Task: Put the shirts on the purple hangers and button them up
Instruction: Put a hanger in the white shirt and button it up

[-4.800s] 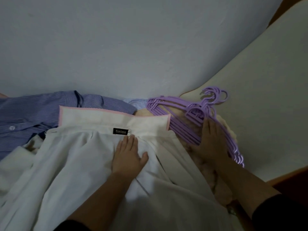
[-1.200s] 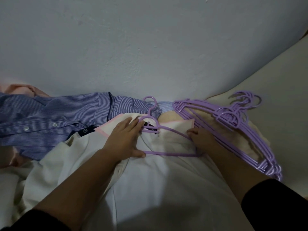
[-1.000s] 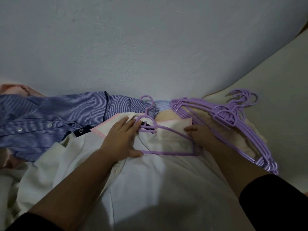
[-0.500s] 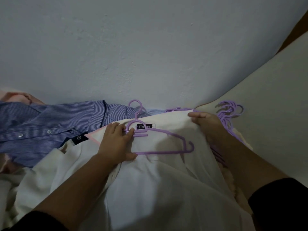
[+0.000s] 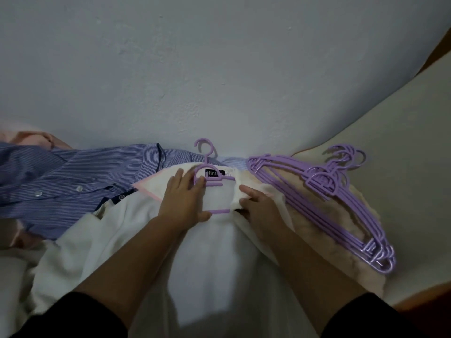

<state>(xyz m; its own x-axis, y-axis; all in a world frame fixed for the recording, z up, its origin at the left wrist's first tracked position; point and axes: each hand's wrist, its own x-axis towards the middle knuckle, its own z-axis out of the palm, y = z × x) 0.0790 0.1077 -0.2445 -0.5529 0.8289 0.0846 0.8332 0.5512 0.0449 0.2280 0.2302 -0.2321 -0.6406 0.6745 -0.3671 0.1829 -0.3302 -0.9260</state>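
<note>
Both hands worked at the collar of the white shirt (image 5: 214, 252). The left hand (image 5: 181, 201) lay on the shirt with its fingers curled over the neck of 1 purple hanger (image 5: 211, 185), holding it against the cloth. The right hand (image 5: 258, 206) pinched the right side of the shirt's opening and covered that end of the hanger with cloth; its fingertips were partly hidden, so the grip was probably a pinch. The hanger's hook pointed toward the wall (image 5: 219, 69). A blue striped shirt (image 5: 68, 181) lay to the left. A stack of purple hangers (image 5: 324, 198) rested to the right, on a fluffy cream cloth (image 5: 324, 242).
</note>
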